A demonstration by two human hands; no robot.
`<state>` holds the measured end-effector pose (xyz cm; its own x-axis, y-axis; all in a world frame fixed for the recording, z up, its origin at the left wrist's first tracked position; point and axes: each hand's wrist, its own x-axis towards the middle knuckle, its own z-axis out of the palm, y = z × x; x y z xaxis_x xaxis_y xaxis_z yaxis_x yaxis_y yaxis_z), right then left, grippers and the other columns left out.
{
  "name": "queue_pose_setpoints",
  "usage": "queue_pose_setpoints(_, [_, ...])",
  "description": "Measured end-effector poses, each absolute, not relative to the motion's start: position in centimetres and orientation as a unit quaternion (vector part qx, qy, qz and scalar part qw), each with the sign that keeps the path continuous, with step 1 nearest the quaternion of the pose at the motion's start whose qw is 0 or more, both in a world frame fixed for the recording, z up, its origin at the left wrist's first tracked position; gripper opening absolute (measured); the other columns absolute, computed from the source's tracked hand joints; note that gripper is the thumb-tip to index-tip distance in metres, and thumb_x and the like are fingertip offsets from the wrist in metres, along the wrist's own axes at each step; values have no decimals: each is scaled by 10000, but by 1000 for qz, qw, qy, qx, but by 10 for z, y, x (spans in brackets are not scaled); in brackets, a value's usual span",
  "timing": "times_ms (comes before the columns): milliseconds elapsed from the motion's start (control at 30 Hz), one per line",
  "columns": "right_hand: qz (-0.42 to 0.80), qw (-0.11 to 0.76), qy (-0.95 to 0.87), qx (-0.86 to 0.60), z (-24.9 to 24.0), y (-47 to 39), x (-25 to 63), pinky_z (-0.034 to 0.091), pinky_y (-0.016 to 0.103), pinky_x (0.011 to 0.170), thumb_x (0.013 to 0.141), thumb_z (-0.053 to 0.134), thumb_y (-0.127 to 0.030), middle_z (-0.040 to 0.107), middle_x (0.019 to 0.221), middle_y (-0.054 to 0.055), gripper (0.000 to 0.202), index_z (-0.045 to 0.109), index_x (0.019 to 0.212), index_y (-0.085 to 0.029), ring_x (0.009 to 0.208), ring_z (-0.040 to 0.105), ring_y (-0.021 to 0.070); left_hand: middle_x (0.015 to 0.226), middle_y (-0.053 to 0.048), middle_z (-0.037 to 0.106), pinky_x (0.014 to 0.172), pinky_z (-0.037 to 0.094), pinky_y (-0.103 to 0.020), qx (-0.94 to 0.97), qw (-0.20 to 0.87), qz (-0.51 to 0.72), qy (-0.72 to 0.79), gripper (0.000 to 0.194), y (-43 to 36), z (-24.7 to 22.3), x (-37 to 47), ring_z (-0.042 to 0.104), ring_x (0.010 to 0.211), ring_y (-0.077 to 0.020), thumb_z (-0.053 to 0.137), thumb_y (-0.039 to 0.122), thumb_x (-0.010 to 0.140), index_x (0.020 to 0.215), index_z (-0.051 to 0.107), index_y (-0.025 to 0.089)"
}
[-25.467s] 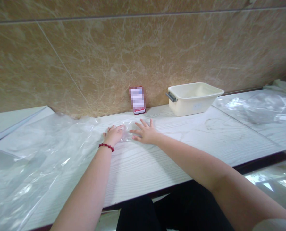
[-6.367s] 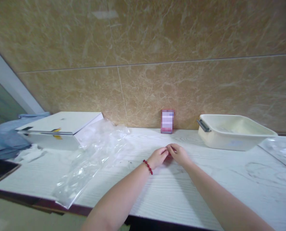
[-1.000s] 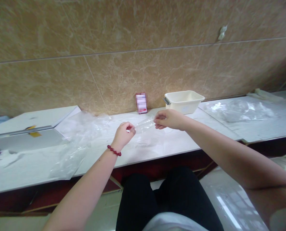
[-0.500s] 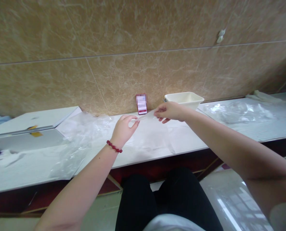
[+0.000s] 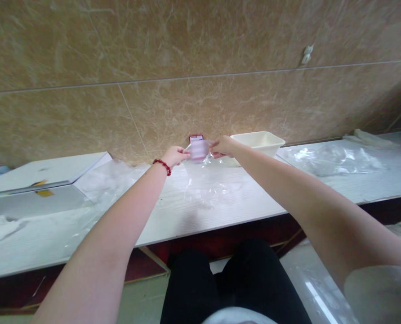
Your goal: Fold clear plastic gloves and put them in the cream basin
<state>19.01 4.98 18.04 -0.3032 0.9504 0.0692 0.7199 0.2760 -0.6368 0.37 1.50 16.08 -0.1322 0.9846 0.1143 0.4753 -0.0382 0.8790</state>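
A clear plastic bag (image 5: pixel 209 180) hangs between my two hands over the white bench. My left hand (image 5: pixel 175 156), with a red bead bracelet at its wrist, is closed on the bag's upper left edge. At the upper right edge, my right hand (image 5: pixel 222 147) pinches the same bag. Behind the film a phone (image 5: pixel 196 137) leans against the wall, its lit screen blurred through the plastic. Just beyond my right hand stands a cream plastic tub (image 5: pixel 263 140), partly covered by that hand and forearm.
On the left lies a white box (image 5: pixel 48 173) with yellow tape, beside a heap of clear plastic bags (image 5: pixel 114 182). More clear bags (image 5: pixel 335 159) lie on the right of the white bench (image 5: pixel 187 222). The tiled wall (image 5: pixel 173 108) rises directly behind.
Both hands have moved slightly up toward the wall, the left also forward. The bag is lifted and now spreads in front of the phone, which was uncovered before.
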Motion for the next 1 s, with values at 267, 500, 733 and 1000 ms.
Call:
queue_pose_setpoints(267, [188, 355, -764, -506, 180, 77, 183, 428, 159, 571, 685, 543, -255, 615, 766, 36, 241, 610, 879, -127, 596, 546, 67, 652, -2, 512, 623, 477, -252, 492, 338, 560, 575, 154, 56, 156, 7, 535, 598, -76, 513, -8, 600, 578, 461, 135])
queue_pose_setpoints(500, [203, 347, -782, -477, 187, 79, 186, 471, 181, 541, 725, 515, -269, 594, 781, 48, 215, 591, 870, -128, 569, 530, 68, 701, -9, 487, 571, 496, -290, 500, 300, 580, 569, 204, 65, 148, 3, 502, 624, -100, 463, -52, 554, 614, 471, 142])
queue_pose_setpoints(733, [273, 358, -779, -436, 184, 77, 179, 505, 168, 505, 745, 497, -221, 586, 817, 41, 148, 584, 837, -146, 637, 530, 73, 684, 10, 486, 616, 474, -254, 503, 302, 581, 564, 101, 59, 142, 6, 500, 606, -70, 481, 54, 604, 573, 443, 141])
queue_pose_setpoints(1000, [270, 341, -789, -434, 183, 80, 174, 480, 168, 443, 760, 479, -215, 596, 721, 38, 122, 565, 809, -142, 573, 541, 80, 555, 44, 412, 523, 447, -244, 476, 262, 566, 620, 141, 62, 137, 8, 431, 498, -70, 507, 29, 558, 571, 425, 144])
